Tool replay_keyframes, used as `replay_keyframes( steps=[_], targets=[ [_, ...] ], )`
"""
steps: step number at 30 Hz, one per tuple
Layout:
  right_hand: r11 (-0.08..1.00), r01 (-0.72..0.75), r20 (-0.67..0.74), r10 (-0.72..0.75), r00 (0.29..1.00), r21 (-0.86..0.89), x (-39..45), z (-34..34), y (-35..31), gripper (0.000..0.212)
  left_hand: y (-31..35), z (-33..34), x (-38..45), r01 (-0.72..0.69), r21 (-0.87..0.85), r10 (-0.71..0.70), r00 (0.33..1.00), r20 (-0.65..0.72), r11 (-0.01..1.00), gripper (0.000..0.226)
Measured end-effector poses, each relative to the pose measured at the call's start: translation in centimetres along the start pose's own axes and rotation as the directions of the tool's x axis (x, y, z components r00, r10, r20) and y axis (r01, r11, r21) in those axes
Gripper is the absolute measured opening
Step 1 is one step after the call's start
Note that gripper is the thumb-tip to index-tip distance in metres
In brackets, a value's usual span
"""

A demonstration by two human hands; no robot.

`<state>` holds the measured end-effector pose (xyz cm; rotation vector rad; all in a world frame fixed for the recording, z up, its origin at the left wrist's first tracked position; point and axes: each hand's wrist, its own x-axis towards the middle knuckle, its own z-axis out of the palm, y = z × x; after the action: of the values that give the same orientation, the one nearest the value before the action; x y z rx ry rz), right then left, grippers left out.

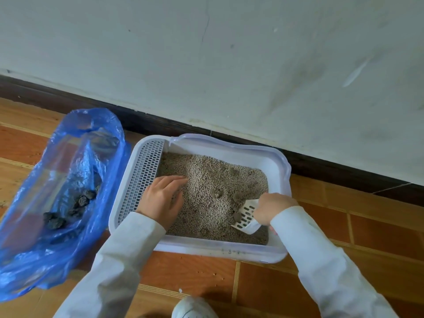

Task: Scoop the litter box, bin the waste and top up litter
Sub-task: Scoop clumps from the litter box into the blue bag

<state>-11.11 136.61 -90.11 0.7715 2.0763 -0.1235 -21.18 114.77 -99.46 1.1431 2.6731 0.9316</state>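
Head view: litter box (278, 161) holds litter (206, 180); left fingers (176, 180) flat, right fingers (263, 212) grasp scoop (246, 215).

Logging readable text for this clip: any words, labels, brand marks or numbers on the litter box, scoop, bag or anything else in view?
None can be read.
Litter box: a short row of faint dark marks on the near rim, too small and blurred to read; cannot tell whether it is print.
Scoop: slots only, no print visible.
Blue plastic bag: no print visible.
Wall: scuffs and a crack, no writing.
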Motion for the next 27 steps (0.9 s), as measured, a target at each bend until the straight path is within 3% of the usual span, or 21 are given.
replay_keyframes(
  steps=[4,8,12,17,19,27],
  targets=[
    [0.972,0.021,-0.064,-0.006,0.998,0.235,1.2,1.2,1.0,0.016,-0.2,0.0,-0.1,0.017,-0.014,-0.017,1.000,-0.023,1.000,0.037],
    [0.873,0.046,-0.105,0.007,0.994,0.485,3.3,3.7,1.0,0.021,-0.1,-0.1,-0.3,0.013,-0.006,-0.013,0.999,-0.040,1.000,0.038],
    [0.774,0.098,-0.159,0.004,0.987,0.625,4.6,5.5,0.1,0.020,-0.6,-0.1,-0.5,0.023,-0.007,-0.023,0.999,-0.041,1.000,0.036],
    [0.526,0.121,-0.161,0.030,0.987,0.842,5.6,6.9,-1.2,0.012,-1.0,-0.2,-0.8,0.040,0.011,-0.039,0.998,-0.050,0.999,0.037],
    [0.427,0.114,-0.130,0.007,0.992,0.897,5.7,7.1,-1.0,0.011,-1.2,-0.2,-0.9,0.050,0.016,-0.049,0.998,-0.050,0.999,0.037],
    [0.216,0.174,-0.159,-0.089,0.983,0.961,3.5,6.2,1.0,0.008,-1.3,-1.1,-1.1,0.063,0.057,-0.059,0.996,-0.069,0.996,0.039]
  ],
)
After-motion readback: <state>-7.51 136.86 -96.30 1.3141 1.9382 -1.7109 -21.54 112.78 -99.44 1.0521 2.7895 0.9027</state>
